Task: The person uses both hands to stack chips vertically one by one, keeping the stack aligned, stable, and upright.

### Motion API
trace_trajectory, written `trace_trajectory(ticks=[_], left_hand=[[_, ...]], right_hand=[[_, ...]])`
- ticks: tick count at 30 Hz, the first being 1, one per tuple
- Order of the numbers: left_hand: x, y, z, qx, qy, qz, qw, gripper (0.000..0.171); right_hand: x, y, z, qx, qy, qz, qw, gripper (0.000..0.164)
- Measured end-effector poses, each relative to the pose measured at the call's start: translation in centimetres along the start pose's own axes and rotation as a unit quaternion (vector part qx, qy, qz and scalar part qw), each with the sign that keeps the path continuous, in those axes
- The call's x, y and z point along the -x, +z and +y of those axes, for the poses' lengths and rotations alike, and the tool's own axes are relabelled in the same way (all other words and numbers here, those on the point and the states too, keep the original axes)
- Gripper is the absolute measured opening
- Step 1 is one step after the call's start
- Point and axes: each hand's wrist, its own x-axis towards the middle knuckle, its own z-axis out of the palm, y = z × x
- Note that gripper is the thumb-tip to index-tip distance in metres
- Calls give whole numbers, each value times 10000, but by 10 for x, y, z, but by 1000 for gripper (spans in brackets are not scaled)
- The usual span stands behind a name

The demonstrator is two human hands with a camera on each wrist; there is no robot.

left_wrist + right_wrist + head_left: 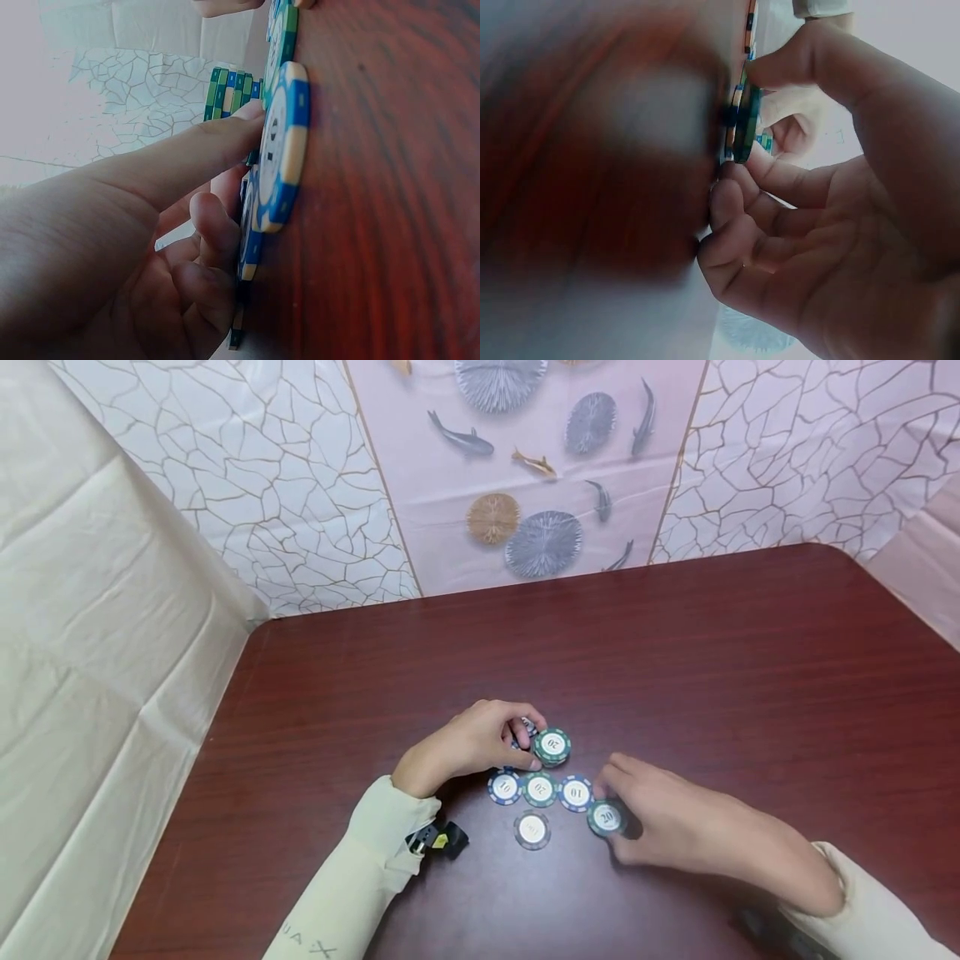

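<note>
Poker chips lie on the table in front of me. My left hand [480, 739] curls its thumb and forefinger round the side of a short stack of poker chips [552, 745], topped by a green one marked 20. More chips lie partly hidden under that hand's fingers. In the row before it are a blue chip [505, 787], a green chip [540, 789] and another blue chip [576, 793]. At the row's right end my right hand [667, 814] pinches a green poker chip [605, 817] between thumb and forefinger; in the right wrist view this chip [748, 124] is tilted on edge.
A pale-centred chip [532, 830] lies alone on the near side of the row. The dark red wooden table [675, 652] reaches back to a patterned cloth [525, 485]. Cream cloth [90, 693] hangs along the left side. A black strap device [438, 839] sits at the left wrist.
</note>
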Motion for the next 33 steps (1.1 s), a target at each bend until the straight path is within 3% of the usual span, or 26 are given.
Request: trace_trajectory(ticks=[16,28,33], left_hand=[[1,-5,-2,-60,54,-28,10000,41],[2,-4,1,-51,-33,-76,10000,41],[2,-3,1,-134,-31,-77,9999,40]], right_hand=[[-10,-11,-2,-309,191,414,9985,37],[-17,-15,0,-134,60,534,9985,45],[-24,-17,-2,-31,228,664,9975,44]])
